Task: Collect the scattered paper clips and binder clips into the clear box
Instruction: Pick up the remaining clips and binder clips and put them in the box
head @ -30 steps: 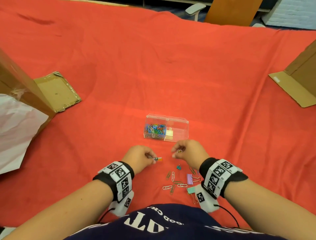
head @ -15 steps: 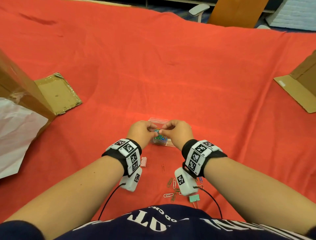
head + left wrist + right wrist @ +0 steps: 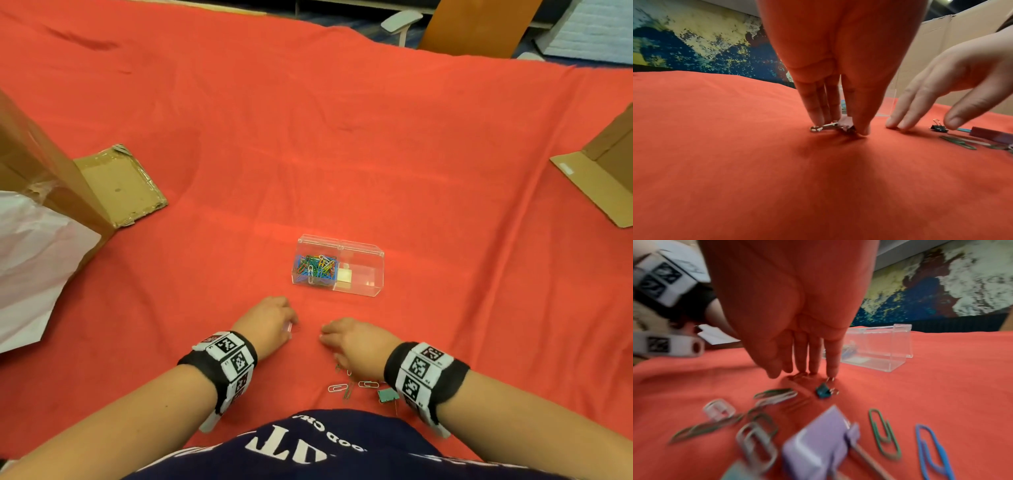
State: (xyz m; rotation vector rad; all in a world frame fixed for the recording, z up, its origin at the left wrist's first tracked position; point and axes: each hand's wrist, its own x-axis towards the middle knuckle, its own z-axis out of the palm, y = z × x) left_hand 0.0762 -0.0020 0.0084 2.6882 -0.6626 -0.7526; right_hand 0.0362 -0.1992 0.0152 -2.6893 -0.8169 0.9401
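The clear box (image 3: pixel 359 274) sits mid-cloth, its left compartment full of coloured paper clips (image 3: pixel 317 267). Just in front of it, my left hand (image 3: pixel 291 329) pinches a pink binder clip (image 3: pixel 844 125) that lies on the red cloth, thumb against fingers. My right hand (image 3: pixel 322 337) reaches down beside it, straight fingertips (image 3: pixel 832 369) touching the cloth at a small paper clip (image 3: pixel 797 375), thumb held apart. Near that hand lie a small teal binder clip (image 3: pixel 823 392), a purple binder clip (image 3: pixel 818 443), a green binder clip (image 3: pixel 387 395) and several loose paper clips (image 3: pixel 337 388).
An opened cardboard box (image 3: pixel 113 185) with white paper (image 3: pixel 34 260) stands at the left. Another cardboard box (image 3: pixel 599 178) is at the right. The red cloth (image 3: pixel 308 137) stretches far beyond the clear box. A small clear plastic piece (image 3: pixel 719 409) lies among the clips.
Both hands were over the clear box half a second ago; they have come back toward me and down to the cloth. The left hand has taken hold of the pink binder clip.
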